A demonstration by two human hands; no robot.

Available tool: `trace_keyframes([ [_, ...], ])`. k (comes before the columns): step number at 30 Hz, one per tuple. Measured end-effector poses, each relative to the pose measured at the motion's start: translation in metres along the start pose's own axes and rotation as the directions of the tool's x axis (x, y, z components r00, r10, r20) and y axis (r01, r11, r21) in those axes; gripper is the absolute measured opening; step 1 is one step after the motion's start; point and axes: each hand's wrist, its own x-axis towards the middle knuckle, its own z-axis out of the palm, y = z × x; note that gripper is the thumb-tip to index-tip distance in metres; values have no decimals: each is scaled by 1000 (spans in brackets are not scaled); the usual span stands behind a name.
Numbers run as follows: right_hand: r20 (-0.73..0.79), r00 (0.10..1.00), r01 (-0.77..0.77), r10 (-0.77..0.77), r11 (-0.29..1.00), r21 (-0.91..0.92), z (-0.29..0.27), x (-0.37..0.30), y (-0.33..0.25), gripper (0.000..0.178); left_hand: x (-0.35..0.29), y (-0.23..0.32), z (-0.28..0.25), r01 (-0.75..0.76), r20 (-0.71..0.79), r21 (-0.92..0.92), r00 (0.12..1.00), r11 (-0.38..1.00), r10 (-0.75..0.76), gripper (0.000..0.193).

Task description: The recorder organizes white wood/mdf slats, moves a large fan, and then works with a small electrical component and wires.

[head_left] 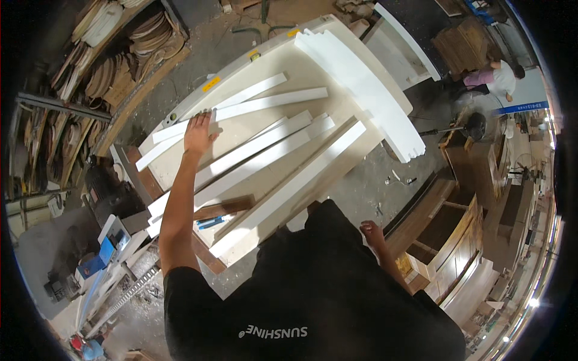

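On the pale worktable (289, 67), my left hand (198, 133) lies across a white strip (271, 103), its fingers stretched out and its thumb toward the near edge. Partly beneath that strip, a second white strip (253, 90) crosses at an angle. Nearer to me lie more long white strips (259, 144), side by side and slanting, and another white strip (301, 180) runs along the near edge. My right hand (371, 231) hangs beside my body, away from the table, fingers curled with nothing visible in them.
A wide, curved white panel (361, 84) spans the table's right end. A spirit level (211, 84) runs along the far edge. Racks of curved wood pieces (120, 66) stand left, wooden cabinets (445, 240) right. One person (497, 81) is at the far right.
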Motion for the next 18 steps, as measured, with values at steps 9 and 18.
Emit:
trace_keyframes([
  [9, -67, 996, -64, 57, 993, -96, -7, -25, 8, 41, 11, -28, 43, -148, -167, -159, 978, 976, 121, 58],
  [18, 40, 985, 159, -169, 969, 188, -49, -30, -138, 24, -8, -63, 51, 101, -112, -116, 987, 988, -114, 66],
])
